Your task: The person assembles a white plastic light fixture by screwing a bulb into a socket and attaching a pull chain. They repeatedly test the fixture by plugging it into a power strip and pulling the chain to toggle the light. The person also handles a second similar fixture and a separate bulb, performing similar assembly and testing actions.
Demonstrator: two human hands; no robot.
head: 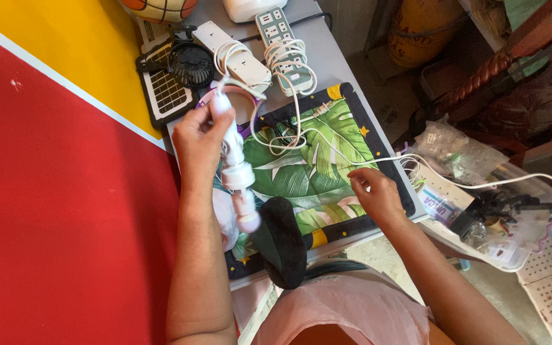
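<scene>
On the grey table (346, 57) lies our leafy green mat (314, 166). We should keep our left hand (198, 137) wrapped tight round the white gadget (234, 163), held above the mat. Our right hand (372, 195) rests there half curled, pinching something too small to see. White cords (289, 61) pile behind.

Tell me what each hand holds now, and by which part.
The left hand holds a white handheld device by its upper end, fingers wrapped around it. The right hand rests curled on the leaf-print mat; whether it pinches anything cannot be told.
</scene>
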